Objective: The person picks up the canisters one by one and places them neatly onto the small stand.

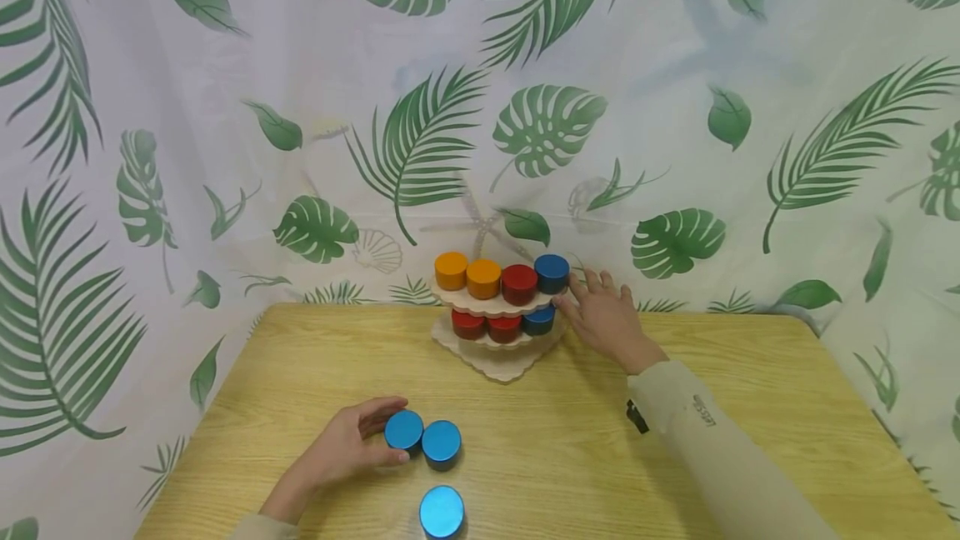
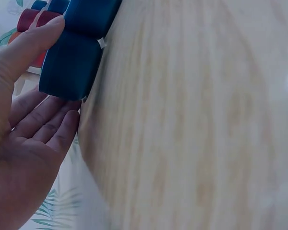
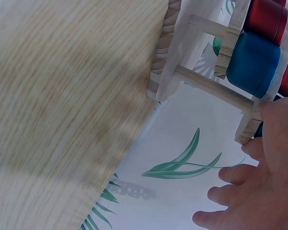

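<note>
My left hand [image 1: 352, 442] holds a blue round tin [image 1: 403, 430] on the table, thumb on the near side and fingers on the far side. A second blue tin [image 1: 441, 443] touches it on the right, and a third blue tin [image 1: 442, 512] stands nearer. My right hand [image 1: 606, 317], its fingers spread, is at the right end of a tiered wooden stand [image 1: 498, 372]. Its fingertips are beside a blue tin [image 1: 552, 272] on the upper tier. In the right wrist view the thumb side covers part of the tier edge [image 3: 248, 125].
Two orange tins [image 1: 452, 271] and a red tin [image 1: 519, 284] share the upper tier. Red tins [image 1: 468, 325] and a blue tin [image 1: 538, 321] sit on the tier below. A leaf-print cloth [image 1: 540, 132] hangs behind the wooden table [image 1: 337, 357].
</note>
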A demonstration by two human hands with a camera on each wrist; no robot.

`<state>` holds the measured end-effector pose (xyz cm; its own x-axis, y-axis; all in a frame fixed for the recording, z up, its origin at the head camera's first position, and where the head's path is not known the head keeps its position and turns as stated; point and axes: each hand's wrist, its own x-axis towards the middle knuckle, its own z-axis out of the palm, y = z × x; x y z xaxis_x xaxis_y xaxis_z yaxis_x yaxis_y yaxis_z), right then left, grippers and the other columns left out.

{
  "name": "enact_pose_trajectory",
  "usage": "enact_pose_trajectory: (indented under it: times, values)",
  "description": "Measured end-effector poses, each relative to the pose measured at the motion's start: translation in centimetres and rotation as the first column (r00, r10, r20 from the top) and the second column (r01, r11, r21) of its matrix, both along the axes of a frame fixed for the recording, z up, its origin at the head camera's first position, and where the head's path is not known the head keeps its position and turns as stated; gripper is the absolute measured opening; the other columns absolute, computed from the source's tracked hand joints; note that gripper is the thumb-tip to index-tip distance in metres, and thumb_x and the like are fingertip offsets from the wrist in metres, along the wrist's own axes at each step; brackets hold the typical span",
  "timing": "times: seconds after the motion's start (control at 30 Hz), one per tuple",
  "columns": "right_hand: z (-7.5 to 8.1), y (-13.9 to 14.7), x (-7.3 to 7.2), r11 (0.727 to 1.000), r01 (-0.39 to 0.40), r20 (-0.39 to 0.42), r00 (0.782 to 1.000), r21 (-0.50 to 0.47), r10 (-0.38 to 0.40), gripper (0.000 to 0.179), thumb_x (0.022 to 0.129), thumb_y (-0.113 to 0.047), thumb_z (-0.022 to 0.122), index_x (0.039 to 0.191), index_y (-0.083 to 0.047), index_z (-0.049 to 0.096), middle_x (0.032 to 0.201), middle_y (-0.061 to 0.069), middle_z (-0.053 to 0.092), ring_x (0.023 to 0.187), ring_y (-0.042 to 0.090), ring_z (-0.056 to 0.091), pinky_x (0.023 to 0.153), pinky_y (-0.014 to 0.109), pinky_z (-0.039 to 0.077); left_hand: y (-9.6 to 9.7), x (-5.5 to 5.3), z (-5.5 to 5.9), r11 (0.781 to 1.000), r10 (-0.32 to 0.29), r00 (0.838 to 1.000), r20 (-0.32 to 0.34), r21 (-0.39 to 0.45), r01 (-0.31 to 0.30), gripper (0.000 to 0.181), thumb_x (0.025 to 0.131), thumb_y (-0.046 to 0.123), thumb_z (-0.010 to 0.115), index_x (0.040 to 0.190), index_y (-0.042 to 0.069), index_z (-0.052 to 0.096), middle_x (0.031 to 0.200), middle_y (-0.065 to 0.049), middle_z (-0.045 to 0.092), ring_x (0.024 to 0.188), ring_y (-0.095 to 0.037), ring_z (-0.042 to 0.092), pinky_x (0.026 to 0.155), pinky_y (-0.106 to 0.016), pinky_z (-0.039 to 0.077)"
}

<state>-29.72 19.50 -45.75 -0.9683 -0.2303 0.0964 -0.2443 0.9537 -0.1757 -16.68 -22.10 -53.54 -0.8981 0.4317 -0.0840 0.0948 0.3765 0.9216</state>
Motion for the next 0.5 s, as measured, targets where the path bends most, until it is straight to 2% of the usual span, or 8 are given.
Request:
enact_pose_trajectory:
  times: [0.33,0.5]
  values:
    - [0.04,-0.09,0.05,1.0,0.004,0.0,1.0,0.003,-0.004,0.068,0.114,-0.048,0.036,0.161,0.0,0.039,0.165,0.034,0.035,0.154,0.057,0.029,0.118,0.078,0.026,0.16,0.4,-0.31,1.0,0.006,0.999,-0.047,-0.029,-0.007,0.072,0.086,0.028,0.09,0.147,0.005,0.059,0.147,-0.014,0.064,0.14,-0.038,0.059,0.116,-0.044,0.046]
    - [0.08,-0.11,0.07,1.0,0.002,-0.012,1.0,0.014,-0.002,0.068,0.114,-0.048,0.036,0.161,0.001,0.039,0.164,0.034,0.037,0.153,0.057,0.03,0.118,0.077,0.028,0.33,0.39,-0.2,0.999,0.027,0.999,-0.04,-0.039,-0.028,0.071,0.085,0.029,0.09,0.146,0.007,0.061,0.146,-0.013,0.065,0.141,-0.038,0.058,0.117,-0.048,0.045]
